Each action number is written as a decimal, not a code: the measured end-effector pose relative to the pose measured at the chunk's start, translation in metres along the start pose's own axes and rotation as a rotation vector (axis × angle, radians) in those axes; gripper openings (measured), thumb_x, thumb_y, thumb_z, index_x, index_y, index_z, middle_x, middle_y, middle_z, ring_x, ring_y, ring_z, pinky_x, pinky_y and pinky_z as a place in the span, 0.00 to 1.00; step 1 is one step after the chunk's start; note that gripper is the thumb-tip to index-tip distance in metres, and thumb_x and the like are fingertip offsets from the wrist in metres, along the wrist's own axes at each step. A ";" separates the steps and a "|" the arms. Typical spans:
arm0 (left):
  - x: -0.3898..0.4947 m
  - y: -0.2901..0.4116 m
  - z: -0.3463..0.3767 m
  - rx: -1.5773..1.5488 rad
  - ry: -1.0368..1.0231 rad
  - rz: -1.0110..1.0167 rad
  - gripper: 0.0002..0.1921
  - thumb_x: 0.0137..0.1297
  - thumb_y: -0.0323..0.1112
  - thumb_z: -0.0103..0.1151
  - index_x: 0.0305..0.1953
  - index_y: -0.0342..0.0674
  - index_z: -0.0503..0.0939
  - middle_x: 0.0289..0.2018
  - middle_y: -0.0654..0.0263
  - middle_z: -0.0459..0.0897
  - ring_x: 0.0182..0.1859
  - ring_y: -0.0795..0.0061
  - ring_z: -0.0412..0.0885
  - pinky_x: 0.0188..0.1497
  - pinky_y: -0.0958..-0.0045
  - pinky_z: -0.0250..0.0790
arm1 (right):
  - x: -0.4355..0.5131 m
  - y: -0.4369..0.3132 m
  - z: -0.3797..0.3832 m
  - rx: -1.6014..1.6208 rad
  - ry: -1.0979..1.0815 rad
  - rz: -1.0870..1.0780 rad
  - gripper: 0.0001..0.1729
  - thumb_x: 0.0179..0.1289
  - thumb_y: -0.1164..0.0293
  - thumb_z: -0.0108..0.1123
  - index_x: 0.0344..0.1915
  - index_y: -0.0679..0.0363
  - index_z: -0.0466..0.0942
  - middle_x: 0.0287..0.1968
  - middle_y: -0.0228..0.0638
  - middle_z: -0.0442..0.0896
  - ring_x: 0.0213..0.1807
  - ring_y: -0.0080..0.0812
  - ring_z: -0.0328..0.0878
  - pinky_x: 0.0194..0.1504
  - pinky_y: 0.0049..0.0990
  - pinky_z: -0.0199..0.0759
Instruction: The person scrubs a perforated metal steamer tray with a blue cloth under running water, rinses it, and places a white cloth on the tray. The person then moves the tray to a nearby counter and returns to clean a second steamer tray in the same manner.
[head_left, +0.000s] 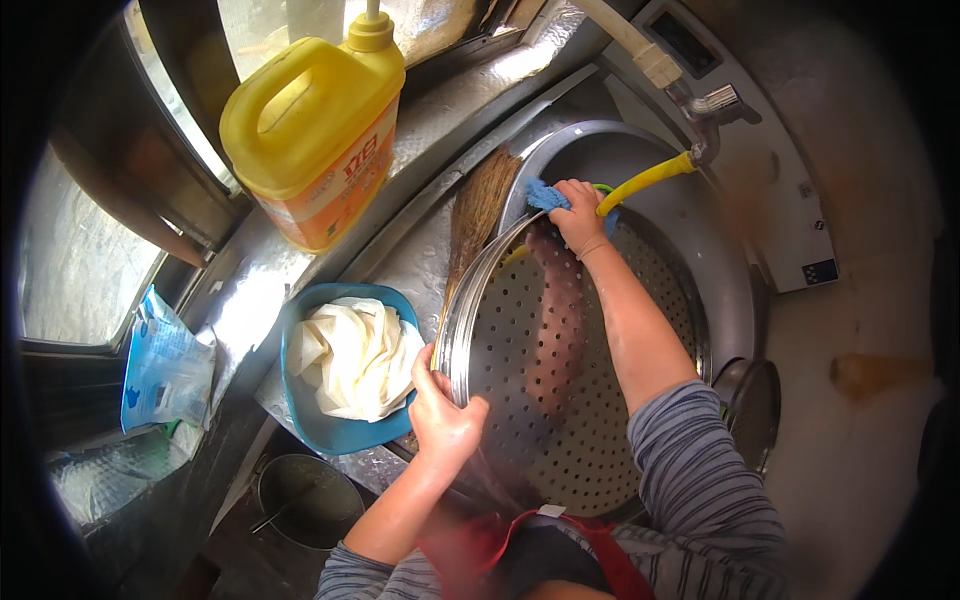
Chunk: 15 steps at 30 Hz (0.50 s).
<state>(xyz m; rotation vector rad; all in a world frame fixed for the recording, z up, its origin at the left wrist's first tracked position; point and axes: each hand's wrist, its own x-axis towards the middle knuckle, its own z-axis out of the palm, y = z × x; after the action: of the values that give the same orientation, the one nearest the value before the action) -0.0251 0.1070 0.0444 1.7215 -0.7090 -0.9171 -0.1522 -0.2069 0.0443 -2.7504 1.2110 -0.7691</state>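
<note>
A large round perforated steel steamer tray (570, 360) stands tilted in front of me, partly over a big grey basin (724, 277). My left hand (450, 420) grips its near left rim, thumb on the inner side. At the upper rim, my right hand (579, 217) holds a blue cloth (546, 195) against the metal. A yellow hose (649, 180) hangs from a metal tap (709, 112) and ends beside that hand. Left of the tray, a blue plastic tub (349, 442) holds a bunched cream cloth (360, 356).
A large yellow jug (311, 142) with a pump stands on the metal ledge. A straw brush (480, 210) lies behind the tray. A blue plastic packet (165, 367) is at the left, a pot (307, 499) below it, and a smaller metal pan (754, 412) at the right.
</note>
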 end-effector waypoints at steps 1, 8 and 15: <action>0.000 0.000 0.001 0.004 0.002 0.012 0.41 0.42 0.24 0.59 0.63 0.33 0.58 0.26 0.67 0.69 0.27 0.75 0.69 0.32 0.75 0.65 | -0.004 0.003 0.003 -0.023 0.070 -0.013 0.11 0.43 0.67 0.58 0.30 0.57 0.79 0.34 0.37 0.79 0.43 0.44 0.72 0.51 0.39 0.61; 0.001 -0.002 0.004 -0.004 -0.064 -0.018 0.41 0.43 0.25 0.59 0.64 0.33 0.57 0.28 0.65 0.70 0.28 0.74 0.69 0.33 0.73 0.66 | -0.062 -0.099 0.014 0.259 -0.028 -0.173 0.09 0.50 0.64 0.62 0.30 0.56 0.79 0.37 0.34 0.77 0.50 0.38 0.72 0.68 0.49 0.46; -0.003 -0.006 0.010 0.044 -0.015 0.037 0.41 0.43 0.26 0.60 0.63 0.33 0.58 0.32 0.62 0.71 0.32 0.72 0.71 0.37 0.72 0.68 | -0.098 -0.142 -0.020 0.419 -0.252 -0.357 0.06 0.45 0.68 0.60 0.28 0.53 0.79 0.35 0.31 0.77 0.50 0.37 0.73 0.68 0.48 0.48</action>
<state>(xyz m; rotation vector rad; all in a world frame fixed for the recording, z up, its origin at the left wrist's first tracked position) -0.0348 0.1067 0.0379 1.7360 -0.7741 -0.8956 -0.1204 -0.0362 0.0529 -2.6220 0.4542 -0.5870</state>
